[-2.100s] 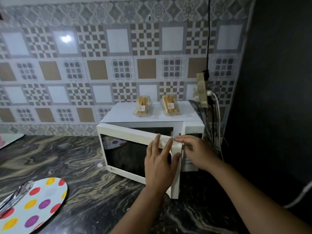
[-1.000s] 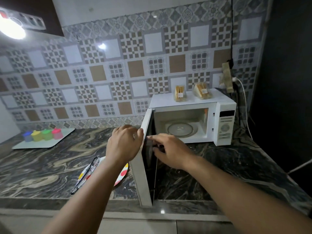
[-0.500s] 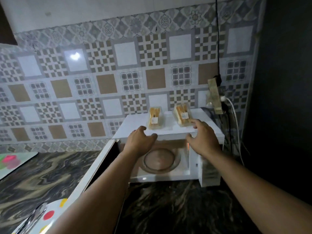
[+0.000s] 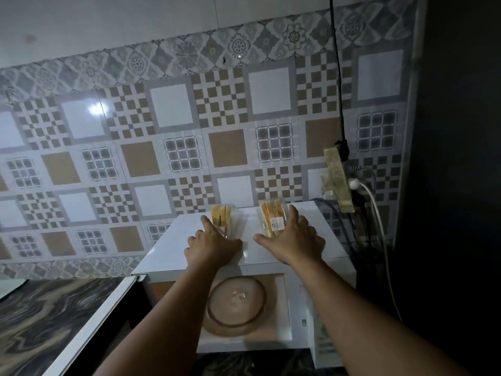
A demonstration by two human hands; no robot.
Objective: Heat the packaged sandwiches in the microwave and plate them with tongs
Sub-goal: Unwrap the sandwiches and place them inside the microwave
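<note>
Two clear packs of sandwiches lie on top of the white microwave. My left hand reaches the left sandwich pack, fingers spread, its index finger along the pack's left side and its palm over the near end. My right hand straddles the right sandwich pack, thumb at its near left corner and fingers along its right side. Both packs still rest flat on the microwave. The microwave door hangs open to the left, showing the bare glass turntable.
A power strip with plugs and cables hangs on the tiled wall right of the microwave. A dark wall closes the right side. The dark marbled counter stretches out to the left beyond the open door.
The door was swung fully open, then both hands let go of it and rose to the microwave's top. In the last half second they slid forward onto the two packs.
</note>
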